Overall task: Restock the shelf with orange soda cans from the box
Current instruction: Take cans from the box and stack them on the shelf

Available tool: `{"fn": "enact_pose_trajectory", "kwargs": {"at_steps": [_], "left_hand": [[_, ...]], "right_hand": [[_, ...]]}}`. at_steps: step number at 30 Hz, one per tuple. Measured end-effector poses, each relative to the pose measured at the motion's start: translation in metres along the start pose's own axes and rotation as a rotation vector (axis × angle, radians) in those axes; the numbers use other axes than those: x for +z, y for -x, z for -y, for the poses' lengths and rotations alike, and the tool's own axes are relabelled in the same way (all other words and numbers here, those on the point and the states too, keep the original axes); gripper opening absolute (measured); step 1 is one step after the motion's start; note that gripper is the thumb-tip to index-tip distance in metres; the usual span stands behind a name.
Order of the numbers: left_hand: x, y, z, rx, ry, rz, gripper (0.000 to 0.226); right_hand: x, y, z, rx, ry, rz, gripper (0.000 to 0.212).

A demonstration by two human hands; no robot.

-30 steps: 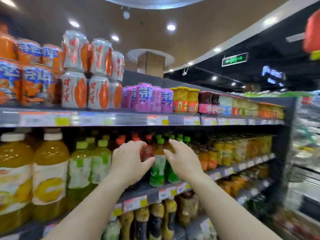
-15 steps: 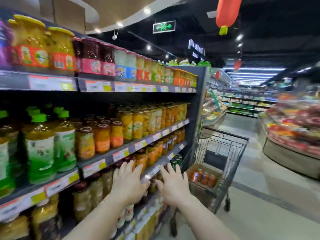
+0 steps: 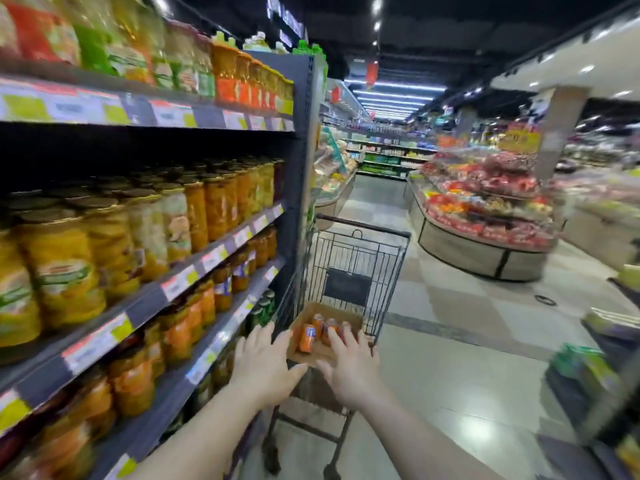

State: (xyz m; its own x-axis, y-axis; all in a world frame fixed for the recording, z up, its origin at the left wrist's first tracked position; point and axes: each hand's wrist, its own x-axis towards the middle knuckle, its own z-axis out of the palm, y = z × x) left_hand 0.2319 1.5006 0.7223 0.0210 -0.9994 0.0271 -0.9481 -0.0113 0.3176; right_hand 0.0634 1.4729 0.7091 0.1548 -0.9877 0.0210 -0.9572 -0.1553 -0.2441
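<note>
A brown cardboard box [image 3: 304, 356] sits in a wire shopping cart [image 3: 349, 268] beside the shelf end. Inside it stand a few orange soda cans [image 3: 307, 337]. My left hand [image 3: 265, 367] reaches out with straight fingers at the box's near left corner. My right hand [image 3: 349, 365] is stretched flat over the box's near right edge, partly hiding the cans there. Neither hand holds anything. The shelf [image 3: 194, 268] with jars and bottles runs along the left.
A tiled aisle floor [image 3: 450, 358] opens to the right of the cart. A round display island [image 3: 485, 258] piled with red packets stands further back on the right. Blurred goods [image 3: 595, 372] crowd the near right edge.
The view has swung right from the shelf to the cart. Both hands have moved away from the shelf bottles and down to the box in the cart.
</note>
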Motion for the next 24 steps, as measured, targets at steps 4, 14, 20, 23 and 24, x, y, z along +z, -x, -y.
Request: {"fn": "enact_pose_trajectory", "kwargs": {"at_steps": [4, 14, 20, 23, 24], "left_hand": [[0.027, -0.066, -0.007, 0.003, 0.015, 0.024, 0.075], [0.107, -0.237, -0.033, -0.064, 0.055, 0.102, 0.075], [0.145, -0.304, -0.029, -0.172, 0.087, 0.125, 0.076], [0.163, -0.332, -0.013, -0.234, 0.113, 0.174, 0.077], [0.169, -0.342, -0.008, -0.249, 0.127, 0.186, 0.077]], "right_hand": [[0.014, -0.056, -0.033, 0.075, -0.047, 0.012, 0.070], [0.042, -0.219, -0.131, 0.108, -0.103, 0.146, 0.072], [0.068, -0.306, -0.158, 0.066, -0.095, 0.231, 0.073], [0.091, -0.338, -0.160, 0.032, -0.084, 0.285, 0.072], [0.099, -0.349, -0.162, 0.020, -0.070, 0.296, 0.072]]}}
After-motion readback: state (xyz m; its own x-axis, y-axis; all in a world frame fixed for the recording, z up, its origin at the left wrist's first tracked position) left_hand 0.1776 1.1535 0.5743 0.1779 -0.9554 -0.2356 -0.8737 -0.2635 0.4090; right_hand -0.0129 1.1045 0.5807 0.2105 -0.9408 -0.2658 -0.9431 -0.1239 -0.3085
